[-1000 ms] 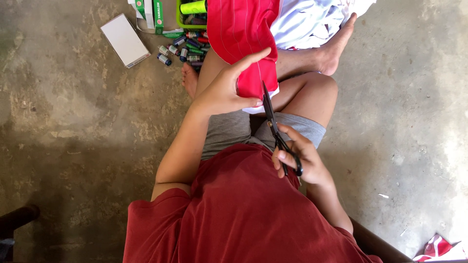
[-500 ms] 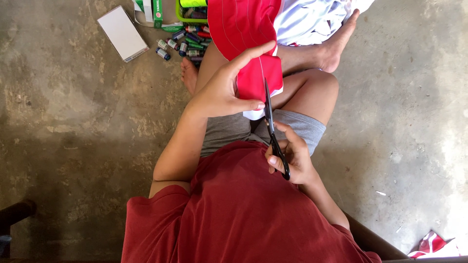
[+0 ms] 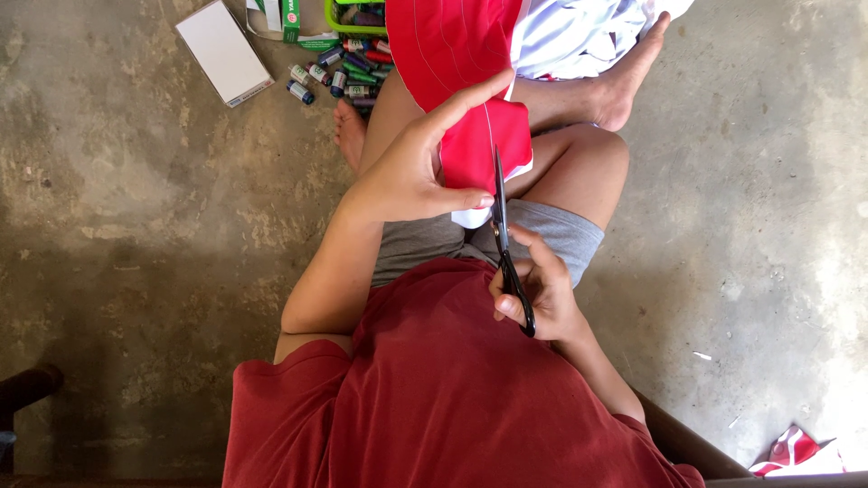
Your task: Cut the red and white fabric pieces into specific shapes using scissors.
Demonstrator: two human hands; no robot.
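— Head view: the red cloth [image 3: 470,108] drapes over the knees, its near edge pinched between thumb and fingers of the left hand [image 3: 411,172].

— And the right hand [image 3: 533,289]?

— Fingers curled through the loops of the black scissors [image 3: 503,235], blades nearly together at the fold.

— How will it handle?

— Light, limp, likely to sag (white lining peeks beneath), so hold it taut just left of the blades.

Soft daylight, sharp, overexposed top edge
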